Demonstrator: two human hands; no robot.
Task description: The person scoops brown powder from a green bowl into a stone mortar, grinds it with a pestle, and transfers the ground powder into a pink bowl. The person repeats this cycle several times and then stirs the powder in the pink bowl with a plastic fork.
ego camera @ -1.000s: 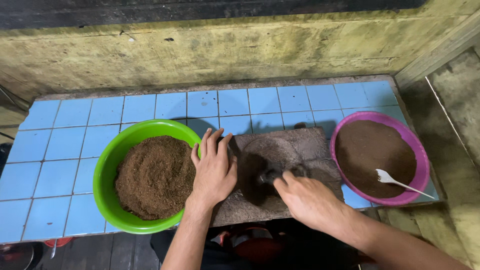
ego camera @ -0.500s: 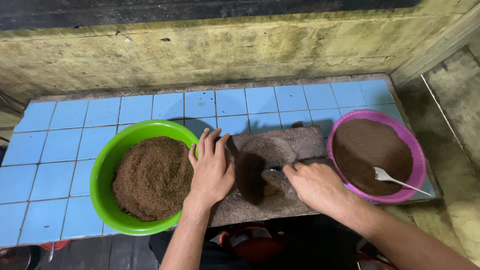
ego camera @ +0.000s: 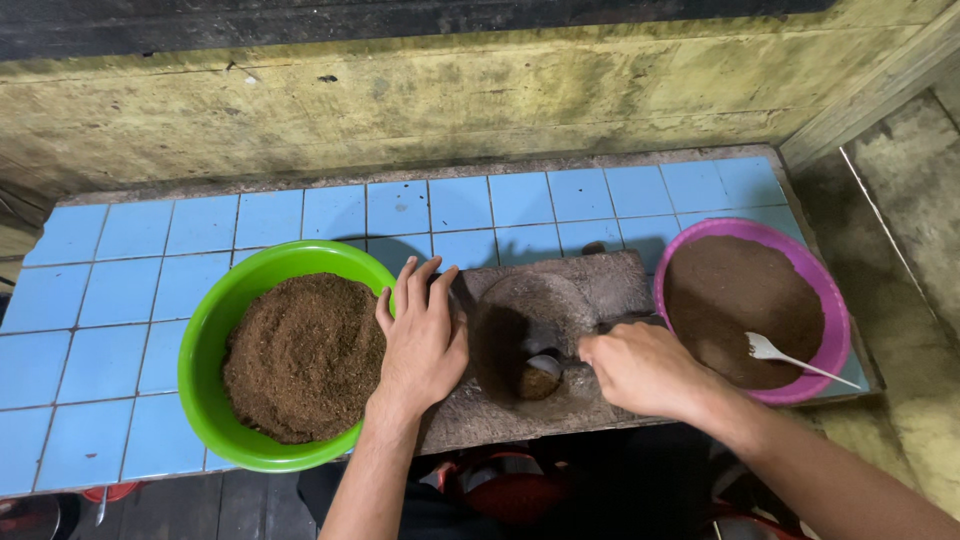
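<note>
Two bare hands work over a grey stone slab (ego camera: pixel 600 290) with a shallow round hollow, set at the lower middle of the frame on a blue-tiled bench (ego camera: pixel 120 290). The left hand (ego camera: pixel 422 340) lies open and flat, fingers spread and pointing up the frame, pressing on the slab's left edge right beside the green bowl (ego camera: pixel 205 340); its forearm rises straight from the bottom edge. The right hand (ego camera: pixel 645 370) is closed around a small tool whose pale metal end (ego camera: pixel 545 365) dips into the hollow, touching a little brown lump (ego camera: pixel 538 383) there; what the handle is cannot be told, as the fist hides it. Its arm comes in slantwise from the lower right. By the look of it, the step in hand is working or gathering the brown stuff in the hollow while the other palm steadies the stone; the next move would call for a firm brace on the left and a short, controlled stroke on the right. Coarse brown powder (ego camera: pixel 305 355) fills the green bowl; at right, a pink bowl (ego camera: pixel 835 300) holds finer, darker powder and a white spoon (ego camera: pixel 790 355).
</note>
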